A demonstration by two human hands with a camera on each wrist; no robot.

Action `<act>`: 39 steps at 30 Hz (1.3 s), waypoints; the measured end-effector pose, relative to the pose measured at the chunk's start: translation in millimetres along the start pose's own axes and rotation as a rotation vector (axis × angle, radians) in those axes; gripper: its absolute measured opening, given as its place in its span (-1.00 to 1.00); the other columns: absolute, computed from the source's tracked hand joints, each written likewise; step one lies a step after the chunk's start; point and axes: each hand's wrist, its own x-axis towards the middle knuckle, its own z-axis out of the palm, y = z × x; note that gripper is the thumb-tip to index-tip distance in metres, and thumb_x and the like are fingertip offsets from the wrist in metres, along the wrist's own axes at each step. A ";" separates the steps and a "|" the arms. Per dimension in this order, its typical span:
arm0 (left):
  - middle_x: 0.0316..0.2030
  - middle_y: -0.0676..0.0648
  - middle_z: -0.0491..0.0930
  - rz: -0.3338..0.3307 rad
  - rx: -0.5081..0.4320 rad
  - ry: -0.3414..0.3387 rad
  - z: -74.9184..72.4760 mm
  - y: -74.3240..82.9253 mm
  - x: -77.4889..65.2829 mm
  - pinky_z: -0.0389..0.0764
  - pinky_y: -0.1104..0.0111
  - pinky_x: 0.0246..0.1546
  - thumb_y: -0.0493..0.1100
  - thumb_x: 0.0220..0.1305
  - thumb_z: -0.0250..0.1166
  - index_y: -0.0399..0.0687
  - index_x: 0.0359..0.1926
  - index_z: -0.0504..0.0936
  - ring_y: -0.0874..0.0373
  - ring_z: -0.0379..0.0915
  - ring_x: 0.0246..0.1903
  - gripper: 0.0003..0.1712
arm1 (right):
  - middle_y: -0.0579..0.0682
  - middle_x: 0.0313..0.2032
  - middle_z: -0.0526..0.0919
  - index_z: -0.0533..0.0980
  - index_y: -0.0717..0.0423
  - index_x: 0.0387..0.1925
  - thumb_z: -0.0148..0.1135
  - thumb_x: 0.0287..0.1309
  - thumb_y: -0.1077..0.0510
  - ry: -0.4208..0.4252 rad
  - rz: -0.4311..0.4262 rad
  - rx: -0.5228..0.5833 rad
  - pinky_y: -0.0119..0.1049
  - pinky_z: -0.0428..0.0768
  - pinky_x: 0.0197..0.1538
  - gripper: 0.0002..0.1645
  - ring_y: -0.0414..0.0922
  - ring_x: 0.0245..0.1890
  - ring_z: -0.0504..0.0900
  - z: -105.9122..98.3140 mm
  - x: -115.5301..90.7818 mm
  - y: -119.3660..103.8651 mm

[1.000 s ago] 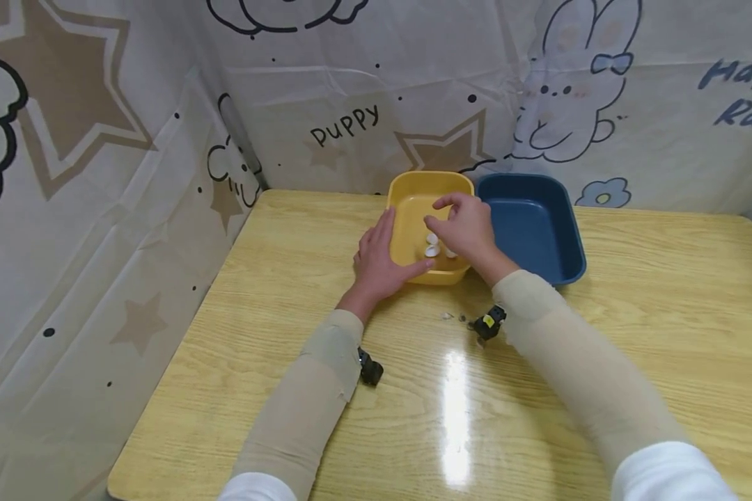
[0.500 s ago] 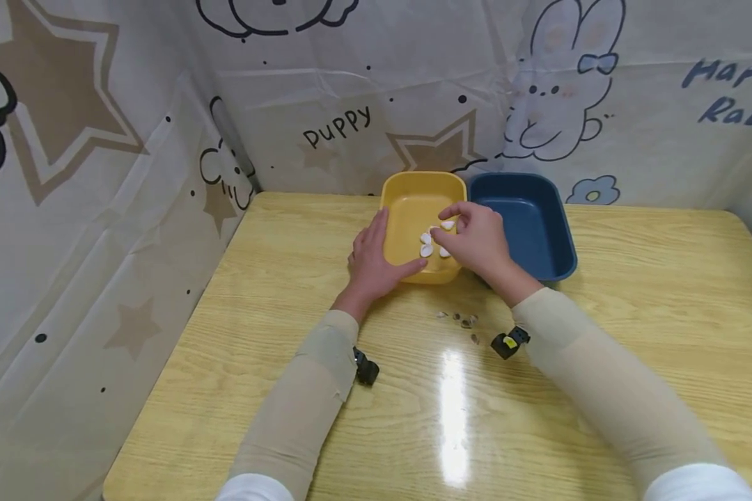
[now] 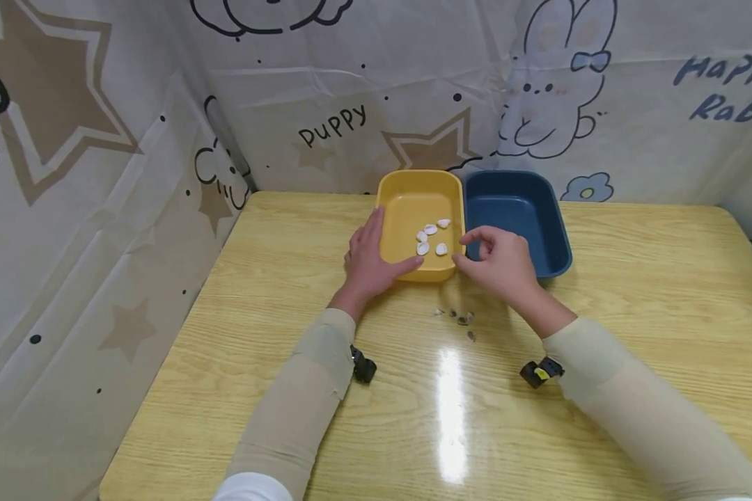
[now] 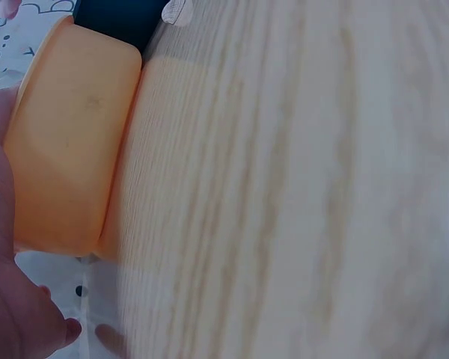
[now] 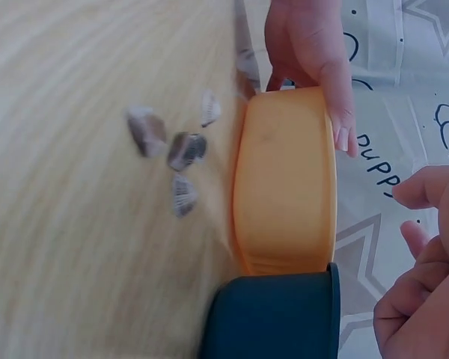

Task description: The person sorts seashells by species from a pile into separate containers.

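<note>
A yellow plastic bin point(image 3: 421, 182) stands at the back of the table with several white shells point(image 3: 430, 229) lying in its near right part. My left hand point(image 3: 371, 262) rests against the bin's left side, fingers extended along the wall and thumb over the near rim. Over the seam between the yellow bin and the blue bin point(image 3: 554, 229) hovers my right hand point(image 3: 500, 264); its thumb and index finger are apart with nothing between them. Several small brownish shells point(image 5: 185, 149) lie on the table in front of the bins.
The blue bin stands directly against the yellow one's right side. Behind both hangs a printed cloth point(image 3: 326, 76), which also covers the left side. The wooden table's point(image 3: 276, 257) left edge runs beside the left arm.
My right hand has drawn out of the yellow bin, moving right and nearer. White shells it covered before now show in the bin. The left hand stays at the bin.
</note>
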 end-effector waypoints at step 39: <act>0.56 0.25 -0.19 -0.033 -0.006 -0.017 -0.1 4.2 0.6 -0.01 -0.11 0.33 0.54 -0.11 0.41 0.50 0.58 -0.31 0.01 -0.24 0.47 0.42 | -0.18 -0.74 0.24 0.67 0.19 -0.22 0.48 -0.01 0.27 -0.279 -0.018 0.038 -0.31 0.24 -0.57 -0.75 -0.23 -0.73 0.21 3.9 -76.3 43.1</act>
